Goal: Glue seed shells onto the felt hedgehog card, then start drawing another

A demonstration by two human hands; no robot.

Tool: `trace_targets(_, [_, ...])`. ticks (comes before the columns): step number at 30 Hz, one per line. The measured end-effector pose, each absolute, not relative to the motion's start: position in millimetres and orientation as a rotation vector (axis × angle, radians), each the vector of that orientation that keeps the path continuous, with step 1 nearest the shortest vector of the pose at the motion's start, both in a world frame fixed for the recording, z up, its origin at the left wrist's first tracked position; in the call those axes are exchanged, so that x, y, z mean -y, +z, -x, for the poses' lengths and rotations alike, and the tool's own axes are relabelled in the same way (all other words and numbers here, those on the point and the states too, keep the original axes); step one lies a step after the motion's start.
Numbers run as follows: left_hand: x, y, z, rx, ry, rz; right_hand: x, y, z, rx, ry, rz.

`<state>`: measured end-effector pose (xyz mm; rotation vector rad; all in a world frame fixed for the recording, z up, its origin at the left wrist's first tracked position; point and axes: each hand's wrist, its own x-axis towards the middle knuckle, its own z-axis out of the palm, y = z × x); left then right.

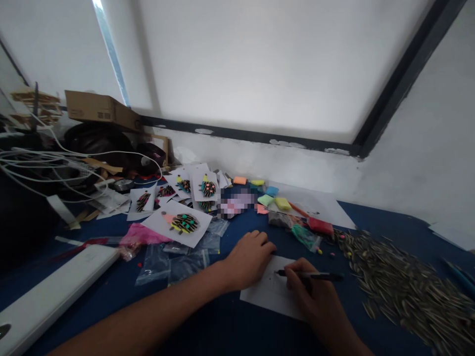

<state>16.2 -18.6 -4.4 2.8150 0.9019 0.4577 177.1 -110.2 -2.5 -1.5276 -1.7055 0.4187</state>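
A small white sheet of paper point(272, 294) lies on the blue table in front of me, with faint lines and a dark dot on it. My right hand point(313, 294) pinches a black pen point(326, 276), its tip at the paper's surface. My left hand point(249, 259) rests over the sheet's upper left edge, fingers slightly bent and pointing right, with nothing visible in them. Close to the right hand spreads a heap of striped sunflower seeds point(404, 282). The underside of the left hand is hidden.
Seed-covered hedgehog pictures point(181, 223) lie at left, beside clear plastic bags point(189, 264) and pink plastic point(143, 235). Coloured clay packs point(282, 203) stand near the wall. A long white device point(59, 291), white cables point(48, 163) and a cardboard box point(102, 109) occupy the left side.
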Motion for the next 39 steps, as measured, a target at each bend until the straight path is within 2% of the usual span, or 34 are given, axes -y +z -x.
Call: trace_targets(39, [17.4,-7.1,-16.1,-0.889,0.477,-2.836,110.6,-7.6,-180.7,1.661,0.383,1.623])
